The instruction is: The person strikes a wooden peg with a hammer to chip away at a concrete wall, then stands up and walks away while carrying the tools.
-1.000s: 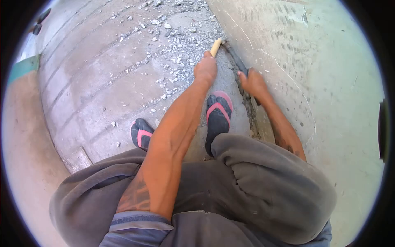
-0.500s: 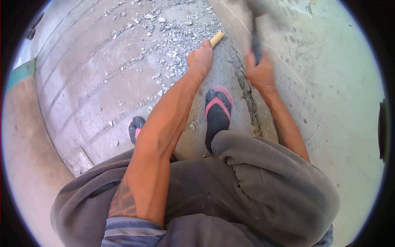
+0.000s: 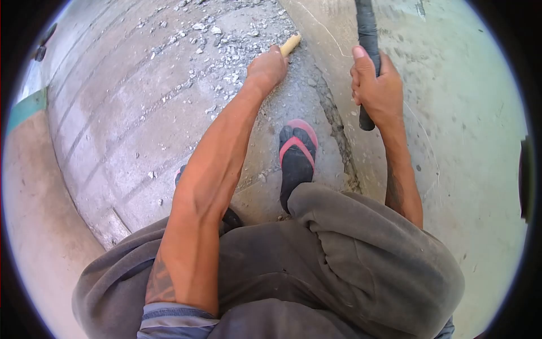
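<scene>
My left hand [image 3: 267,69] is closed round a pale yellow rod [image 3: 291,44], whose end sticks out past my fingers over the rubble-strewn floor. To the right, my right hand [image 3: 379,87] grips a dark wrapped handle [image 3: 368,34]. The handle runs up out of the top of the view, and its lower end shows below my palm. Whatever is at its far end is out of view. Between my hands and a little below lies a jagged crack [image 3: 333,113] in the concrete.
Broken concrete chips [image 3: 226,51] lie on the grooved floor [image 3: 124,107] at upper left. My foot in a pink sandal [image 3: 298,148] stands left of the crack. A smooth concrete surface [image 3: 474,141] spans the right side. A curved tan band [image 3: 45,181] borders the left.
My right hand has moved right with the handle, which was blurred before and now shows more clearly. My left hand and the rod have shifted slightly left and up.
</scene>
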`<state>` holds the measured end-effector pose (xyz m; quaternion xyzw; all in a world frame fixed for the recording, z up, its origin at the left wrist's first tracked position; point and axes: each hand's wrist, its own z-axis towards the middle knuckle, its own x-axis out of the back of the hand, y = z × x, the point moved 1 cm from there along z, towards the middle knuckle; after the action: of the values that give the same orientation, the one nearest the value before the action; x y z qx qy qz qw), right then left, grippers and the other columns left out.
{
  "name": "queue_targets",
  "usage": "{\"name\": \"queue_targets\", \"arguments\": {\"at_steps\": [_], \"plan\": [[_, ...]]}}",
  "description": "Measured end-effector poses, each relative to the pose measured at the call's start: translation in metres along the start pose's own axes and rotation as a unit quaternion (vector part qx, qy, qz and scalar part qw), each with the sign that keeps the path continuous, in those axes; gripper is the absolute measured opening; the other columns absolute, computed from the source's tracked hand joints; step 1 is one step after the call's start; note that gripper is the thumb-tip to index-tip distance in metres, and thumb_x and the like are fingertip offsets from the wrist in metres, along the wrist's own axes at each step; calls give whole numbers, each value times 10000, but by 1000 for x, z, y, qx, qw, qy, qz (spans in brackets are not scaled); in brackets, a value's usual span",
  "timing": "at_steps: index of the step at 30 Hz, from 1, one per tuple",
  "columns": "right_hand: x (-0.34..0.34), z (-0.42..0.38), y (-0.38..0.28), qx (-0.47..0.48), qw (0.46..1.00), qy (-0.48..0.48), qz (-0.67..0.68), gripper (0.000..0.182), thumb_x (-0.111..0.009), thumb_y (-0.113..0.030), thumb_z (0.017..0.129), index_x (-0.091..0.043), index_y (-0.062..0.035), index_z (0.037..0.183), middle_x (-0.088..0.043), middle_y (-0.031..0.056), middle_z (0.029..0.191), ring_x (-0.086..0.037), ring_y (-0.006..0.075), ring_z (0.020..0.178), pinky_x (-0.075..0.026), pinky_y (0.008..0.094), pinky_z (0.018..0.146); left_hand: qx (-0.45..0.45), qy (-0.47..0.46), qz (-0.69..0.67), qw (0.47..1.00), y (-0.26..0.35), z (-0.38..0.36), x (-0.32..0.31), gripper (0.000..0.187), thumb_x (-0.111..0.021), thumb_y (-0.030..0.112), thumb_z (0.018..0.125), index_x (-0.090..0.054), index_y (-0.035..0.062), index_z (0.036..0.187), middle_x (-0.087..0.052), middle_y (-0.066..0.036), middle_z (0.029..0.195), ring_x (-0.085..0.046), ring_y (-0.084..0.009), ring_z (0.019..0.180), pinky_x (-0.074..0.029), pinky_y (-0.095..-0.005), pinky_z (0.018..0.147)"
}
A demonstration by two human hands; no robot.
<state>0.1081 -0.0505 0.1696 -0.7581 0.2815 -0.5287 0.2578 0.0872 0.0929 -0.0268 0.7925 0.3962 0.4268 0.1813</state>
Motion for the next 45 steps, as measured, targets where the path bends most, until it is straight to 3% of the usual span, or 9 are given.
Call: {"name": "queue_targets", "arguments": {"at_steps": [18,23,26,30,33,35,39,43,45], "plan": [[-32,34,57,9,930,-109,-351,635,-515,-549,905,-585,65,1047,-631,350,871,-620,535,836,-519,499,745,13,19,-37,999,1,-14,-11,261,-342,163,965,-470,36,1154,-656,-271,1051,-637,-443,1006,-481,-507,878],[-16,12,-114,135,990,11,51,349,-542,-360,981,-503,-40,849,-484,-10,586,-454,91,430,-389,259,407,16,27,-56,998,-5,-16,-21,285,-326,173,966,-486,30,1153,-652,-275,1070,-630,-441,1033,-470,-506,906],[-7,26,-99,295,952,28,76,354,-517,-391,948,-566,-65,817,-555,13,613,-512,95,499,-402,240,500,22,24,-67,997,-4,-14,-16,300,-322,180,967,-501,23,1149,-648,-280,1078,-628,-441,1036,-472,-504,905],[-36,31,92,160,906,-22,-391,604,-561,-419,910,-539,157,1090,-626,368,854,-634,509,879,-501,534,761,28,24,-95,995,0,-21,-16,329,-308,208,975,-516,21,1149,-648,-272,1085,-626,-445,1035,-473,-504,906],[-38,41,44,57,928,-91,-357,686,-522,-496,912,-558,163,1098,-620,380,873,-625,522,880,-496,544,796,30,60,-113,991,-8,6,-18,363,-276,243,987,-515,32,1161,-655,-262,1077,-628,-445,1026,-476,-503,906],[-33,41,-14,100,936,6,-336,657,-528,-539,899,-619,107,976,-616,368,856,-630,501,885,-503,512,760,30,32,-136,990,-15,3,-47,372,-263,246,989,-509,30,1166,-657,-261,1072,-629,-446,1023,-478,-500,906],[-24,17,-117,275,955,64,87,326,-557,-334,980,-504,-68,798,-467,-29,577,-429,62,434,-358,240,405,26,19,-67,997,0,-10,-25,371,-255,234,992,-496,27,1184,-660,-248,1085,-634,-428,1037,-485,-484,905],[-38,27,6,267,947,130,-118,494,-547,-446,926,-575,40,840,-603,142,648,-608,255,596,-487,388,580,39,20,-120,992,3,-16,-15,298,-317,194,962,-503,18,1114,-634,-297,1090,-613,-455,1043,-455,-511,913],[-35,44,93,24,904,-118,-410,633,-502,-510,917,-608,114,946,-633,362,861,-644,479,894,-501,524,760,36,29,-126,991,3,-10,-18,301,-316,198,962,-509,21,1109,-628,-298,1106,-608,-455,1054,-451,-507,922]]}}
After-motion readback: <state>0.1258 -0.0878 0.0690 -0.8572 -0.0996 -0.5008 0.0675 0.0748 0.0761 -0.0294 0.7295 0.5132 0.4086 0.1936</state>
